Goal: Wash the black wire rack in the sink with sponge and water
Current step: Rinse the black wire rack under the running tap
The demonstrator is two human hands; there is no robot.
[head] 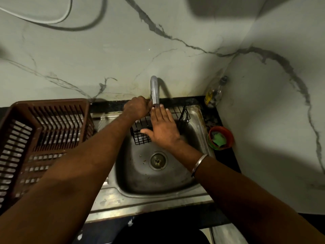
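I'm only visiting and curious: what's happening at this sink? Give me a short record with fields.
Place: steel sink with a faucet behind it
Rack: black wire rack lies at the sink's far end, below the spout
Left hand: curled beside the faucet's base; what it grips is hidden
Right hand: flat, fingers straight, over the rack
Sponge: green, in an orange bowl right of the sink, untouched
Also: brown crate on the left

Only one cam on this setup, a wide-angle on the head. I'm looking steeply down into the steel sink (pixel 140 182), pretty close, from its front side, facing the marble-look wall (pixel 123 50) behind the tap (pixel 154 90). Edges bow out a bit.
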